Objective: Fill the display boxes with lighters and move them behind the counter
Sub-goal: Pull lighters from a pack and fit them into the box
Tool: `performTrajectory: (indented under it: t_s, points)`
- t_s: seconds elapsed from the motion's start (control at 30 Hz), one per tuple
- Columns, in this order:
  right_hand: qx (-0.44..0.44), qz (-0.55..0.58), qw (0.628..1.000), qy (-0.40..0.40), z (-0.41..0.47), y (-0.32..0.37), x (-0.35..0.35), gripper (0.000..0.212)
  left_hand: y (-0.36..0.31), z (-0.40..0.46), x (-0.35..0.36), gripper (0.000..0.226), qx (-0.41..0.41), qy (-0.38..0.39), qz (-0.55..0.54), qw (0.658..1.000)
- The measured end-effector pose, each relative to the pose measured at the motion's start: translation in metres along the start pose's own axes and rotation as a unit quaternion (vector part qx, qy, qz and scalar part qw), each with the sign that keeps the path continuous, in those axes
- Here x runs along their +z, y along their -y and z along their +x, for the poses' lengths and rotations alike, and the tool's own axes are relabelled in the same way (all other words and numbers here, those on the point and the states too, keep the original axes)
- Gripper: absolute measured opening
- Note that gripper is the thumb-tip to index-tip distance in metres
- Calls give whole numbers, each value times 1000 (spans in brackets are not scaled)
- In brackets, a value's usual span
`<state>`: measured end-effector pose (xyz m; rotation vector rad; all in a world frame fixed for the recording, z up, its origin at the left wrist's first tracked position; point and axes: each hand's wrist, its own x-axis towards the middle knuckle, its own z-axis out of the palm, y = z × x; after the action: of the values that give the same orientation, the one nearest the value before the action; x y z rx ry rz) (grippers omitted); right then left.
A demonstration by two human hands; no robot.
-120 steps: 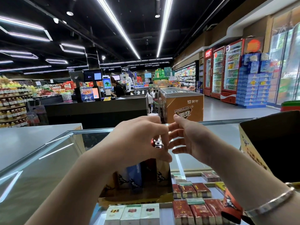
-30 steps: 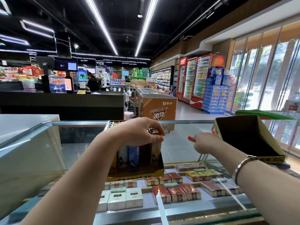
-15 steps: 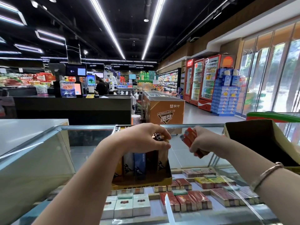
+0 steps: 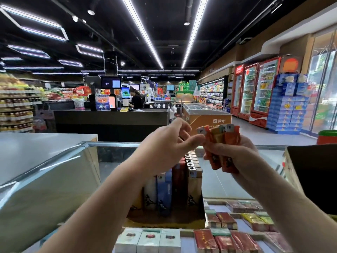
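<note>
supermarket aisles and drink fridges fill the background of the head view, behind a glass-topped surface (image 4: 54, 167) with cigarette packs under it. on the glass stands a display box (image 4: 169, 219), part filled with upright lighters. the right hand (image 4: 235, 156) clasps a bunch of orange lighters (image 4: 221, 143) above the box. the left hand (image 4: 167, 143) has its thumb and fingers narrowed at the bunch's edge, seemingly picking one out. filling is in hand; next, i judge, a single lighter must be drawn free and slotted upright into an open place in the box.
</note>
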<state>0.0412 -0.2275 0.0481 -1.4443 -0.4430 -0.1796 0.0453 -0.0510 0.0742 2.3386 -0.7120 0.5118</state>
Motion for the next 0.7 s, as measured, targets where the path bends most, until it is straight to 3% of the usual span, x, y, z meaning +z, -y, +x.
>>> performTrajectory:
  t_s: [0.1,0.2,0.4,0.53,0.7]
  points:
    - [-16,-39,998,49,-4,2,7,22,-2,-1,-3,39,20,-35,-66,997]
    - [-33,-14,997,69,-6,2,11,12,-4,-1,-5,25,14,-42,-139,989]
    - [-4,24,1000,0,-2,-6,4,13,-2,-4,-24,21,-25,-74,-235,969]
    - [53,-21,996,-64,0,-15,4,9,-3,-9,-36,26,-18,-19,-196,980]
    - [86,-60,993,-56,-2,-19,7,6,-5,-13,-38,25,-3,60,-78,995]
